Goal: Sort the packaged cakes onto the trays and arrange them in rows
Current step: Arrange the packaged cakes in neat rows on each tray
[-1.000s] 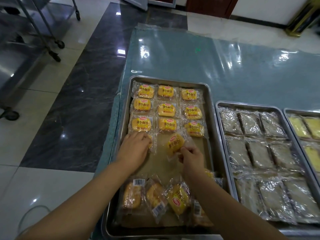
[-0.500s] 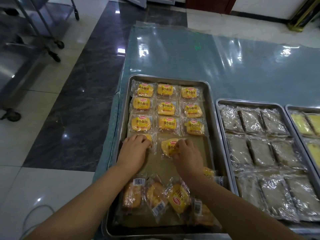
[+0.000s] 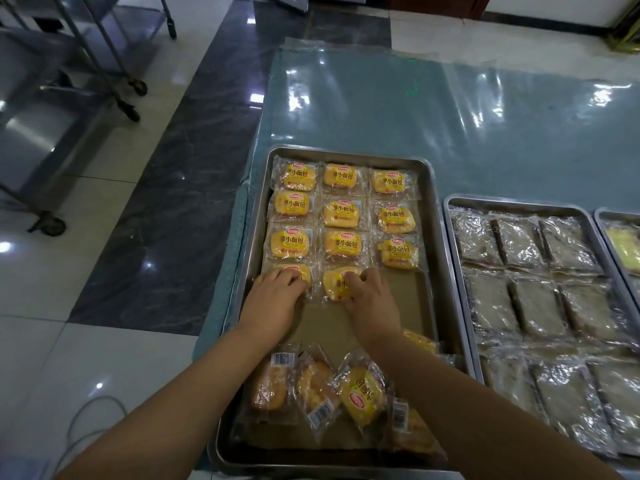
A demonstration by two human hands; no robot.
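A steel tray (image 3: 433, 237) lined with brown paper holds yellow packaged cakes (image 3: 341, 213) in three neat rows of three. In a fourth row, my left hand (image 3: 277, 301) lies over the leftmost cake (image 3: 296, 270), covering most of it. My right hand (image 3: 373, 304) has its fingers on the middle cake (image 3: 333, 285), which lies flat on the paper. The right spot of that row is bare paper. Several loose cakes (image 3: 360, 393) lie jumbled at the tray's near end, some upside down with barcodes showing.
A second tray (image 3: 450, 204) to the right holds rows of silver-wrapped cakes (image 3: 519, 240). A third tray (image 3: 602, 216) with pale yellow cakes is cut off at the right edge. The table (image 3: 415, 109) has a shiny plastic cover. A wheeled steel trolley (image 3: 52, 133) stands on the floor at left.
My right hand lowered the cake it held tilted in the air and laid it flat in the fourth row's middle spot. My left hand stayed on the leftmost cake.
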